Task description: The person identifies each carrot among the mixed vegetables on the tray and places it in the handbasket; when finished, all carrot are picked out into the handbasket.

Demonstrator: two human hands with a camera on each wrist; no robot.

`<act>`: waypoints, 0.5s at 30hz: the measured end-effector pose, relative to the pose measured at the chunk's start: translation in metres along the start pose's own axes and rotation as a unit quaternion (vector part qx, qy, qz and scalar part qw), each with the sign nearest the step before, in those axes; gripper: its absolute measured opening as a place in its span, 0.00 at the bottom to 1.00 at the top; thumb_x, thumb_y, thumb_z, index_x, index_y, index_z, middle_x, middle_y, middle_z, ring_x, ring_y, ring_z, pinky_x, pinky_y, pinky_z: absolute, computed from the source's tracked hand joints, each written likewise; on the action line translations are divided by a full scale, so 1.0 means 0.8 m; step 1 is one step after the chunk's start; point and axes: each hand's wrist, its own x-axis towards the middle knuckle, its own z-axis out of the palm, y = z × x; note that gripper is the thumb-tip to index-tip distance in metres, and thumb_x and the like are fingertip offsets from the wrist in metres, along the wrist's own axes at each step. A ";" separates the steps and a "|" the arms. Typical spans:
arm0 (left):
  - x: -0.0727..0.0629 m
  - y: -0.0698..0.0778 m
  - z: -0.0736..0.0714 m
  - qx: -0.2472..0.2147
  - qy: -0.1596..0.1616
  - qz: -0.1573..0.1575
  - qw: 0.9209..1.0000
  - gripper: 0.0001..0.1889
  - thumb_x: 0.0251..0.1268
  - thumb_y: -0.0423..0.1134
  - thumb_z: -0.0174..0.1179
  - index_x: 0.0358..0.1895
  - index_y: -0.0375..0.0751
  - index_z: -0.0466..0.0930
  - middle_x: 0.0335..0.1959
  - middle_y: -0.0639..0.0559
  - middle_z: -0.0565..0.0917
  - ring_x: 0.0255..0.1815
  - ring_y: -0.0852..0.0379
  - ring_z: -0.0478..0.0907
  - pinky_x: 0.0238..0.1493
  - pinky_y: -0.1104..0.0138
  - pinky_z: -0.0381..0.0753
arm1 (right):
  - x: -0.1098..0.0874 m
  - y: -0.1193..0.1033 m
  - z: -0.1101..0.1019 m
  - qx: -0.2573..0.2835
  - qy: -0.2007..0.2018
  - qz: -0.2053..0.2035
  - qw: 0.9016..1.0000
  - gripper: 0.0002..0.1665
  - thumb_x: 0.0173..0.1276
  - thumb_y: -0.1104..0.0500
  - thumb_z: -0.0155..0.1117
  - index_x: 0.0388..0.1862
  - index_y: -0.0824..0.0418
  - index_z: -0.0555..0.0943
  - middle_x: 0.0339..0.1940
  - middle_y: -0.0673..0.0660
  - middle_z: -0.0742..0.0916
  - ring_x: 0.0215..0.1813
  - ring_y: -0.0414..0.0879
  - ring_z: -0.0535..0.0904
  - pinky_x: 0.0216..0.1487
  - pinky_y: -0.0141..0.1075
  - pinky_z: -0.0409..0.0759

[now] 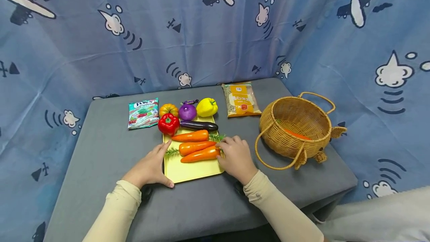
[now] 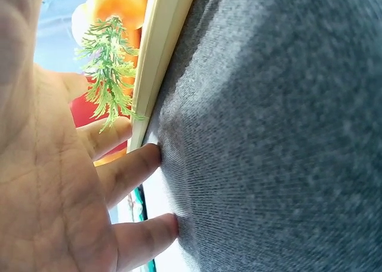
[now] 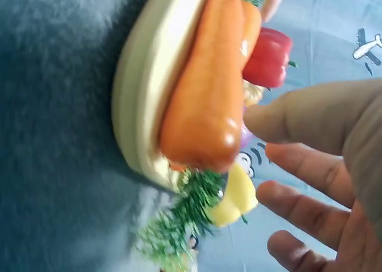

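Observation:
On a yellow tray (image 1: 188,173) lie several vegetables. In its middle are three carrots: a top carrot (image 1: 190,136), a middle carrot (image 1: 195,147) and a front carrot (image 1: 201,155). My left hand (image 1: 152,165) is beside the tray's left edge with its fingers spread; in the left wrist view fingertips (image 2: 156,154) meet the grey cloth by the rim. My right hand (image 1: 237,158) is over the tray's right edge, at the thick end of the front carrot. The right wrist view shows its fingers parted near that carrot (image 3: 206,117), gripping nothing; whether the thumb touches it, I cannot tell.
An eggplant (image 1: 199,125), red pepper (image 1: 168,124), yellow pepper (image 1: 206,107), purple onion (image 1: 187,112) and small pumpkin (image 1: 168,109) sit toward the tray's back. A candy bag (image 1: 143,113) lies left, a grain bag (image 1: 241,99) behind right. A wicker basket (image 1: 282,141) holding something orange stands right.

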 end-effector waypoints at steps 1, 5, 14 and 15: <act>0.000 0.000 0.000 0.000 0.000 -0.001 1.000 0.82 0.27 0.65 0.90 0.89 0.46 0.44 0.83 0.33 0.56 0.79 0.29 0.60 0.70 0.34 0.69 | 0.002 -0.001 0.003 0.001 -0.004 -0.006 1.000 0.17 0.59 0.54 0.84 0.48 0.52 0.93 0.47 0.53 0.90 0.45 0.55 0.80 0.39 0.49 0.75; 0.001 -0.001 0.000 0.001 0.000 -0.004 1.000 0.82 0.28 0.65 0.90 0.89 0.47 0.44 0.84 0.33 0.55 0.80 0.29 0.59 0.71 0.34 0.68 | 0.006 -0.005 0.012 0.003 -0.032 -0.012 0.999 0.19 0.61 0.55 0.83 0.51 0.53 0.92 0.52 0.54 0.91 0.46 0.55 0.78 0.40 0.48 0.72; 0.003 -0.005 -0.001 0.002 -0.003 -0.004 1.000 0.83 0.28 0.66 0.90 0.90 0.47 0.42 0.84 0.33 0.54 0.80 0.29 0.58 0.72 0.34 0.67 | 0.013 -0.002 0.025 -0.024 -0.056 -0.011 0.998 0.22 0.61 0.53 0.84 0.55 0.52 0.93 0.56 0.53 0.91 0.46 0.54 0.78 0.40 0.46 0.71; 0.003 -0.006 -0.001 0.003 -0.003 -0.005 1.000 0.83 0.28 0.66 0.90 0.90 0.48 0.42 0.85 0.33 0.54 0.80 0.29 0.58 0.72 0.34 0.67 | 0.014 -0.002 0.025 -0.024 -0.059 -0.012 0.998 0.23 0.61 0.53 0.84 0.56 0.52 0.93 0.56 0.53 0.91 0.46 0.54 0.78 0.40 0.46 0.71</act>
